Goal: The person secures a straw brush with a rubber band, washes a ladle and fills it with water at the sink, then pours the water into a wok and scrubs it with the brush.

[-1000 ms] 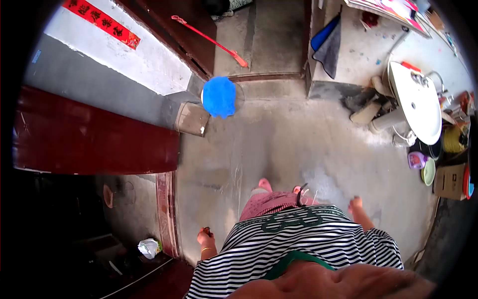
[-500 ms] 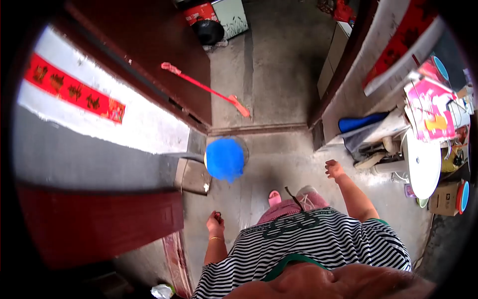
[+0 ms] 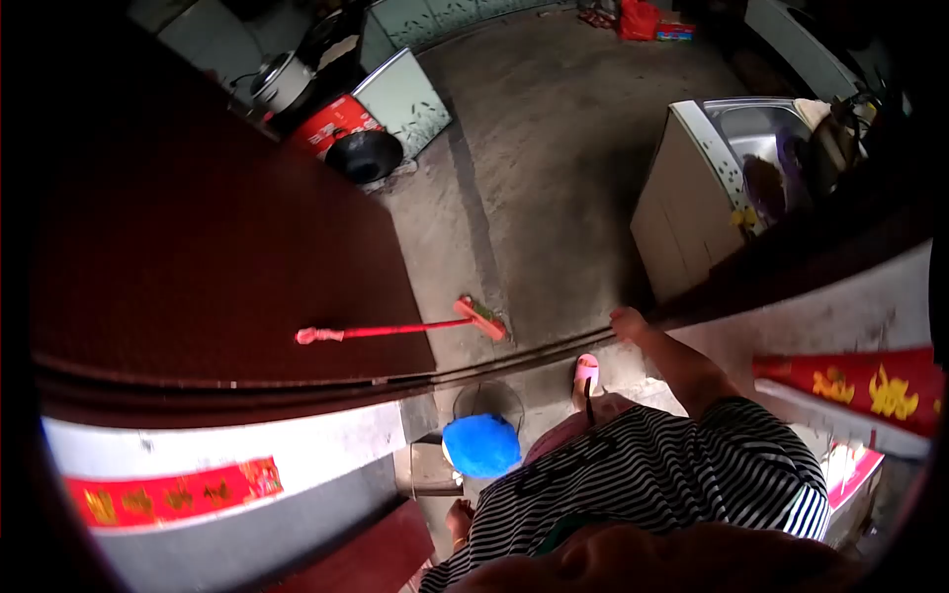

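My right hand [image 3: 627, 324] is out in front, over the doorway threshold; its fingers look loosely open and nothing shows in them. Low beside my body, next to the striped shirt, is my left hand [image 3: 460, 518], with curled fingers around something I cannot make out. A bin with a blue cover [image 3: 481, 445] stands just ahead of my left hand. Beyond the threshold, a red-handled broom [image 3: 393, 328] leans across the dark red door's edge, its head on the floor. One foot in a pink slipper [image 3: 587, 370] is at the threshold.
A cabinet with a metal sink [image 3: 756, 124] stands at the right past the doorway. At the left are a black wok [image 3: 364, 155], a red box [image 3: 334, 124] and a pot [image 3: 282, 83]. A red bag [image 3: 639, 20] lies far back. Door frames flank both sides.
The view has moved forward to the doorway, showing more of the room beyond. The washbasin has left view. My right hand has come up and forward; my left hand is lower in view.
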Tool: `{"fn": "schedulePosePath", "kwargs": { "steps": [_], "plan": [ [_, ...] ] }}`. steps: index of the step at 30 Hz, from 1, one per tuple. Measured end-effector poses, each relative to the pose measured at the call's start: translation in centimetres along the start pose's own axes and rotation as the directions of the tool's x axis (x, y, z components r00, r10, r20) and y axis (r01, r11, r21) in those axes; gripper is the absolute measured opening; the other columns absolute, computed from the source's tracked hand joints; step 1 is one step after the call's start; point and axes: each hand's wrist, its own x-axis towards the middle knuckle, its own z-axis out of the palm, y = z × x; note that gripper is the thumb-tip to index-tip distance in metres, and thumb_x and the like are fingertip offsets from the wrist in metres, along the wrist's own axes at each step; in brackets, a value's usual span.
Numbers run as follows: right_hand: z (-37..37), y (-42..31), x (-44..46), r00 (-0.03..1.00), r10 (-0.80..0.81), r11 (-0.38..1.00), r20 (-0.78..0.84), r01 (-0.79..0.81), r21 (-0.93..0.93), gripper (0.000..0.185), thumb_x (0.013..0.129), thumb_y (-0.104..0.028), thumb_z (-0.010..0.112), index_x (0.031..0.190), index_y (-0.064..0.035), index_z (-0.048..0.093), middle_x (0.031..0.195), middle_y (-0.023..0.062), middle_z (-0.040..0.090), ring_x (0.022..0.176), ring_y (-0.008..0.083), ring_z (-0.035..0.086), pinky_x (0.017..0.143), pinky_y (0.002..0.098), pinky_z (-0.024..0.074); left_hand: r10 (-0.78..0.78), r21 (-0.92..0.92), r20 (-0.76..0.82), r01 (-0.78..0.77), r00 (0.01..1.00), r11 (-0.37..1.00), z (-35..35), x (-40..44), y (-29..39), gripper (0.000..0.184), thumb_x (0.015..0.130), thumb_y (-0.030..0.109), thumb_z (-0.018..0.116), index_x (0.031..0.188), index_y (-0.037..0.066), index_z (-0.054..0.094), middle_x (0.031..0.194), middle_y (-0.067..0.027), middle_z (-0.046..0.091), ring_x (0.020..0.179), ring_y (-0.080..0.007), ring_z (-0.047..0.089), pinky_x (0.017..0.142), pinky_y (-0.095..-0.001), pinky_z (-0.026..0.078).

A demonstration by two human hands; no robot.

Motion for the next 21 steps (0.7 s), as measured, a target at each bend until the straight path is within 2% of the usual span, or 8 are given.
{"fn": "schedulePosePath", "kwargs": {
  "steps": [5,10,13,14,15,16,19,21],
  "plan": [
    [-3.3,-5.5,6.8,0.996,-0.035,0.999,-0.084,0.038,0.03,0.033,0.077,-0.011,0.057,0.11,-0.0093,0.058,0.077,0.007,0.061,0.059,0.0171,0.057,0.049,0.0353,0.0495,-0.038,0.021,0.102,0.036,0.994,0.999,-4.5,5.8,6.8,0.024,0.087,0.031,0.048,0.076,0.01,0.052,0.064,-0.0044,0.052,0.058,-0.0193,0.045,0.054,-0.0332,0.035],
    [-8.4,-16.3,4.8,0.978,0.058,0.892,-0.202,0.04,0.45,0.023,0.076,-0.014,0.057,0.096,-0.0021,0.061,0.071,0.0087,0.059,0.059,0.0209,0.059,0.053,0.0325,0.0499,0.05,0.025,0.147,-0.055,0.988,0.998,-7.8,17.3,14.4,0.031,0.084,0.036,0.051,0.088,0.006,0.057,0.073,-0.0096,0.059,0.071,-0.0246,0.055,0.065,-0.0376,0.043],
    [-12.9,-18.5,7.2,0.964,0.016,0.902,-0.264,0.1,0.42,0.036,0.078,-0.009,0.056,0.114,-0.0067,0.052,0.091,0.0054,0.058,0.066,0.0144,0.055,0.051,0.0294,0.0458,0.11,0.017,0.163,-0.114,0.98,0.993,-9.6,26.1,19.9,0.034,0.083,0.037,0.051,0.092,0.005,0.059,0.076,-0.0111,0.062,0.075,-0.0261,0.058,0.068,-0.0386,0.045],
    [-15.2,-17.5,8.7,0.927,-0.22,0.801,-0.304,0.35,0.486,0.041,0.079,-0.007,0.052,0.12,-0.0074,0.048,0.093,0.0063,0.057,0.065,0.0137,0.053,0.051,0.0273,0.0438,0.119,0.016,0.163,-0.124,0.979,0.992,-10.2,29.4,22.2,0.032,0.083,0.035,0.051,0.091,0.005,0.059,0.075,-0.0106,0.061,0.073,-0.0254,0.057,0.066,-0.0379,0.044],
    [-17.1,-21.5,6.7,0.872,-0.081,0.855,-0.482,0.31,0.416,0.041,0.079,-0.006,0.048,0.121,-0.0064,0.048,0.092,0.0062,0.057,0.067,0.0138,0.052,0.052,0.0263,0.0436,0.135,0.01,0.161,-0.138,0.978,0.99,-10.7,33.2,24.6,0.03,0.083,0.033,0.051,0.09,0.005,0.059,0.074,-0.0101,0.06,0.071,-0.0246,0.056,0.065,-0.0372,0.043],
    [-19.3,-21.2,7.9,0.803,-0.163,0.873,-0.573,0.388,0.296,0.041,0.079,-0.005,0.046,0.12,-0.0067,0.048,0.095,0.0065,0.056,0.074,0.0149,0.054,0.055,0.0276,0.0444,0.142,-0.019,0.16,-0.14,0.977,0.99,-11.7,37.3,27.3,0.028,0.083,0.032,0.051,0.089,0.005,0.059,0.073,-0.0095,0.06,0.069,-0.0239,0.055,0.063,-0.0365,0.042],
    [-24.5,-25.7,4.4,0.712,0.119,0.795,-0.692,0.348,0.496,0.04,0.081,-0.007,0.046,0.12,-0.0056,0.048,0.113,0.0086,0.053,0.088,0.0178,0.056,0.067,0.0311,0.0467,-0.013,-0.396,0.206,0.096,0.978,0.913,-15.5,47.7,36.1,0.023,0.083,0.027,0.05,0.086,0.006,0.058,0.069,-0.0079,0.057,0.064,-0.0217,0.052,0.058,-0.0345,0.04],
    [-27.6,-27.1,3.2,0.624,0.202,0.763,-0.755,0.383,0.52,0.04,0.082,-0.01,0.049,0.122,-0.0076,0.048,0.118,0.0086,0.051,0.089,0.0171,0.056,0.068,0.0304,0.047,-0.164,-0.691,0.263,0.304,0.951,0.656,-17.7,53.7,42.6,0.02,0.083,0.023,0.049,0.083,0.006,0.058,0.067,-0.0068,0.056,0.06,-0.0203,0.05,0.055,-0.0331,0.038]
  ]
}}
